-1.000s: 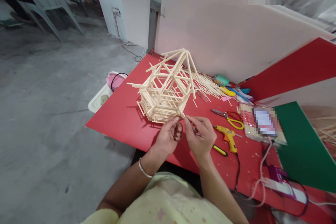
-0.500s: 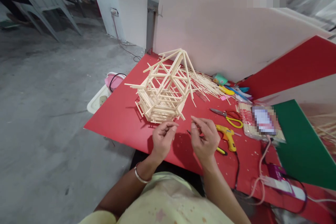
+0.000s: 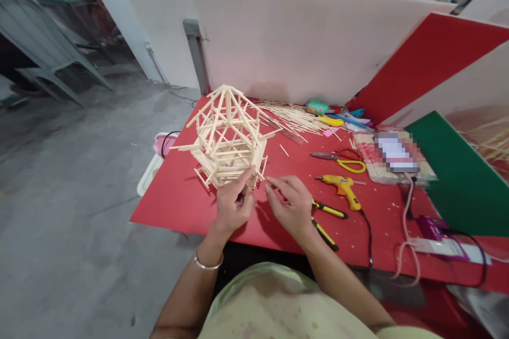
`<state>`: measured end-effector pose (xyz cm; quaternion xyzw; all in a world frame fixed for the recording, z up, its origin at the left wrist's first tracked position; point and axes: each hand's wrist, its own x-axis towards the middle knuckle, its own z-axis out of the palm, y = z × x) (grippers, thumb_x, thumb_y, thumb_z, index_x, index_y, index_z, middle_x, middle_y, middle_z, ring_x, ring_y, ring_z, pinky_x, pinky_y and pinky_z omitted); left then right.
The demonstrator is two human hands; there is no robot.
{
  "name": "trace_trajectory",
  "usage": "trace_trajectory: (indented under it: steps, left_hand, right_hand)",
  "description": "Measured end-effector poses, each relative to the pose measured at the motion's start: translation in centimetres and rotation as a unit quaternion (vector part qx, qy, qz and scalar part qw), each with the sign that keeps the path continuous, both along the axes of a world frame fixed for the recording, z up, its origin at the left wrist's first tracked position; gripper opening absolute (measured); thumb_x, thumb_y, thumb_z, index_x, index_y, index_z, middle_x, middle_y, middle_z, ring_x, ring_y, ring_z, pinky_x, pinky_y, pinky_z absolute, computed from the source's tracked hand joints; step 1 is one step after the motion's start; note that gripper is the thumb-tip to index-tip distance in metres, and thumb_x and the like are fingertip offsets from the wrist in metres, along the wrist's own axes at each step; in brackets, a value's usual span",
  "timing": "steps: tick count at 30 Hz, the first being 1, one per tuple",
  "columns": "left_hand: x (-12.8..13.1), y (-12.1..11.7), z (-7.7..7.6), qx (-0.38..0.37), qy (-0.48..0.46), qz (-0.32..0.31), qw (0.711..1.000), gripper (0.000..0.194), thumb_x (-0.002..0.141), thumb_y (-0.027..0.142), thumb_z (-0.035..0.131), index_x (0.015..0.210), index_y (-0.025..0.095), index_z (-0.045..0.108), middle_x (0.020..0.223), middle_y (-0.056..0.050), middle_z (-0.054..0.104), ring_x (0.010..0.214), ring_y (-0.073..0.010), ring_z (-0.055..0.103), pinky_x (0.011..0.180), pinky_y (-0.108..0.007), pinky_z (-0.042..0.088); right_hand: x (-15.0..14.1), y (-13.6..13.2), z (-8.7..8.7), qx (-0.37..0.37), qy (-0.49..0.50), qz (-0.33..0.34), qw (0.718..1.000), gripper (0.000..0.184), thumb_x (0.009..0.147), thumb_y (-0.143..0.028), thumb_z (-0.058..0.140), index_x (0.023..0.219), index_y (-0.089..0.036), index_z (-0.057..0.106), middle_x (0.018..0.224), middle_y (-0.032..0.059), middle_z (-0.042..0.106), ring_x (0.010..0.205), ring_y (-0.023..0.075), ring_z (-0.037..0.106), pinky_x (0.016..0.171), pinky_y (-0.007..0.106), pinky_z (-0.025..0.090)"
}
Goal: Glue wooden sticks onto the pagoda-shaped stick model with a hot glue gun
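A pale wooden stick model (image 3: pixel 228 127), with a pointed roof frame and a many-sided base, stands upright on the red tabletop (image 3: pixel 170 190). At its near right corner is my left hand (image 3: pixel 234 204), its fingers curled and its fingertips in front of the base. My right hand (image 3: pixel 292 206) is just right of that corner, thumb and forefinger brought close together. Whatever is between the fingers of either hand is too small to make out. Pliers with yellow and black handles (image 3: pixel 330 209) lie partly hidden beside my right hand.
To the right lie a yellow glue gun (image 3: pixel 342 188) with a black cord, scissors (image 3: pixel 342 160) and a phone (image 3: pixel 396 152) on a packet of sticks. Loose sticks (image 3: pixel 296 118) are heaped at the back, before a white board (image 3: pixel 278 42). A green board (image 3: pixel 461 180) stands far right.
The view has shifted, and the model appears farther left and turned. Both hands have moved closer to its near right corner. More of the pliers shows.
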<state>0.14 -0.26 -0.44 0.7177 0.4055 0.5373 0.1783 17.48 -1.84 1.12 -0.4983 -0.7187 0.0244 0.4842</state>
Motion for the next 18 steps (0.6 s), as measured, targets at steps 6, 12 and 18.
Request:
trace_trajectory:
  steps: [6,12,18]
  left_hand:
    - [-0.03,0.34,0.35,0.008,0.046,0.0,0.999,0.053,0.088,0.012,0.055,0.141,0.019,0.059,0.065,0.004,0.061,0.056,-0.0097,0.052,0.065,-0.023,0.047]
    - [0.17,0.41,0.39,-0.004,0.071,0.005,0.997,0.051,0.089,0.014,0.055,0.139,0.018,0.06,0.069,0.003,0.066,0.057,-0.0102,0.055,0.066,-0.023,0.049]
    - [0.43,0.45,0.46,-0.002,0.071,0.005,0.997,0.051,0.089,0.015,0.054,0.139,0.02,0.06,0.075,0.001,0.07,0.062,-0.011,0.06,0.068,-0.023,0.05]
  right_hand:
    - [0.37,0.34,-0.38,-0.023,0.016,-0.001,1.0,0.019,0.092,-0.023,0.068,0.11,-0.023,0.074,0.093,0.0046,0.072,0.084,0.017,0.064,0.079,0.033,0.052]
    - [0.5,0.55,-0.51,-0.023,0.021,0.001,1.0,0.018,0.093,-0.026,0.068,0.11,-0.025,0.075,0.092,0.0043,0.071,0.084,0.0174,0.064,0.079,0.032,0.052]
    - [0.4,0.71,-0.62,-0.018,0.032,0.002,0.999,0.015,0.093,-0.026,0.068,0.106,-0.025,0.075,0.091,0.0033,0.071,0.084,0.0171,0.064,0.078,0.032,0.052]
